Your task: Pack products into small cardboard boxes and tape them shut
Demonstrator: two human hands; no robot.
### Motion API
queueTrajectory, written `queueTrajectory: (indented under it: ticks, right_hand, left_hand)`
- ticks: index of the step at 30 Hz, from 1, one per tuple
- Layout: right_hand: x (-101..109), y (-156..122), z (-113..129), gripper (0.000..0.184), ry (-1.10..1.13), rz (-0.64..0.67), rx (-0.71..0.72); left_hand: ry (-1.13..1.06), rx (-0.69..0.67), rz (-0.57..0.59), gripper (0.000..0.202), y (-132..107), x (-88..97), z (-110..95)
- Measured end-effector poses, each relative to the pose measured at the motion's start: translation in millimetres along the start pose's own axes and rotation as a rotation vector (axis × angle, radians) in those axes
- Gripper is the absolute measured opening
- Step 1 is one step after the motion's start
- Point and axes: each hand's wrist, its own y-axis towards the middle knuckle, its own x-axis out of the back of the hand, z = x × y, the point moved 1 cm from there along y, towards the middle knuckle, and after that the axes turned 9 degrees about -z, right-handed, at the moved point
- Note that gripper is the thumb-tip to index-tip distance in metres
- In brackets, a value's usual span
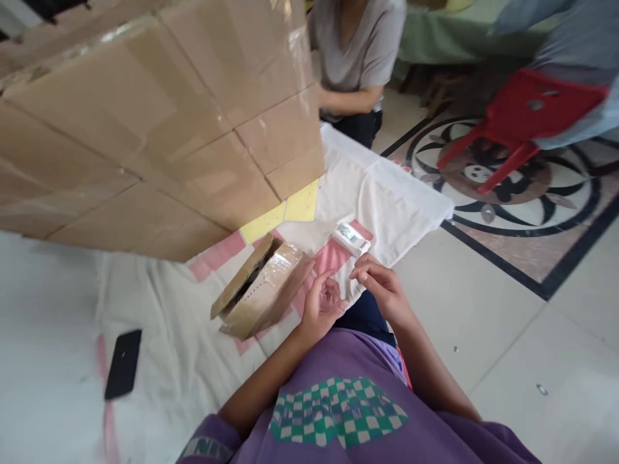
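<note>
Sweeping L to R: pale smooth surface (43, 361) at far L, can't tell if floor or tabletop; black flat slab, phone-like (123, 364), lying on the edge of an off-white cloth (164, 322), wrinkled, w/ pink patches (222, 252) and yellow patches (302, 203). Above it, a big taped cardboard wall (145, 129), brown, dark seams btwn panels, fills the upper L. Just R of that, a person in a grey top (358, 45), forearm partly behind the cardboard. Upper R bg: green cloth (449, 42), red plastic chair (546, 106) w/ another person in blue-grey clothes on it, blurred. Tile floor (512, 335) on the R, pale, w/ a dark-bordered round pattern and a few small bits lying about

Now what's nr my hands, L to R: small cardboard box (273, 290) on the cloth, tilted in view, brown, scuffed, shiny clear tape on top, a dark gap along its L side by the flap. My L hand (326, 299) is just R of it, palm up, fingers loosely curled and thumb apart, no grip I can see. White device (352, 240) w/ grey display lies on a pink patch, beyond my hands. My R hand (380, 283) is just below it in view, thumb and fingertips close together; can't tell if anything tiny's pinched there
</note>
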Motion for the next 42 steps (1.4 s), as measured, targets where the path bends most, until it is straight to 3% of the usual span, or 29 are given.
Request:
queueTrajectory:
  ticks: [2, 5, 7, 12, 16, 19, 22, 25, 28, 34, 42]
  right_hand:
    - [-10.4, -7.9, 7.4, 0.02, -0.028, 0.172, -0.02]
    - [-25.5, -18.4, 8.3, 0.018, -0.095, 0.339, 0.001]
    - [-34.8, -24.3, 5.5, 0.016, -0.13, 0.385, 0.028]
    - [-54.3, -29.0, 3.8, 0.018, -0.241, 0.401, 0.129]
    - [-83.3, -10.3, 16.8, 0.031, -0.364, 0.361, 0.37]
    - [-122.2, 13.8, 19.0, 0.039, -0.576, 0.449, 0.643]
    - [-159.3, 33.1, 2.1, 0.045, -0.821, 0.561, 0.814]
    - [-175.8, 39.5, -19.1, 0.044, -0.914, 0.617, 0.864]
    - [-173.7, 38.8, -27.3, 0.044, -0.933, 0.605, 0.857]
    - [-169.0, 39.6, -22.0, 0.044, -0.946, 0.6, 0.838]
    - [-170.7, 40.3, -25.5, 0.043, -0.944, 0.584, 0.842]
  left_hand:
    - [0.01, 0.061, -0.042, 0.053, -9.4, 10.6, -18.8]
    - [0.156, 0.078, -0.181, 0.022, -21.4, 24.4, -38.7]
    - [0.238, 0.051, -0.256, 0.009, -30.2, 30.5, -45.9]
    - [0.305, -0.081, -0.516, 0.005, -53.6, 42.9, -50.8]
    - [0.293, -0.1, -0.784, 0.004, -68.0, 63.3, -56.8]
    - [0.293, -0.051, -0.903, 0.006, -75.2, 82.6, -64.8]
    - [0.269, -0.022, -0.943, 0.011, -80.8, 96.7, -70.2]
    - [0.238, 0.013, -0.983, 0.027, -83.9, 104.0, -71.6]
    - [0.232, 0.1, -1.012, 0.036, -82.4, 110.1, -70.0]
    - [0.165, 0.175, -0.93, 0.018, -68.7, 129.0, -59.2]
    - [0.232, 0.322, -0.888, 0.019, -52.5, 151.5, -50.5]
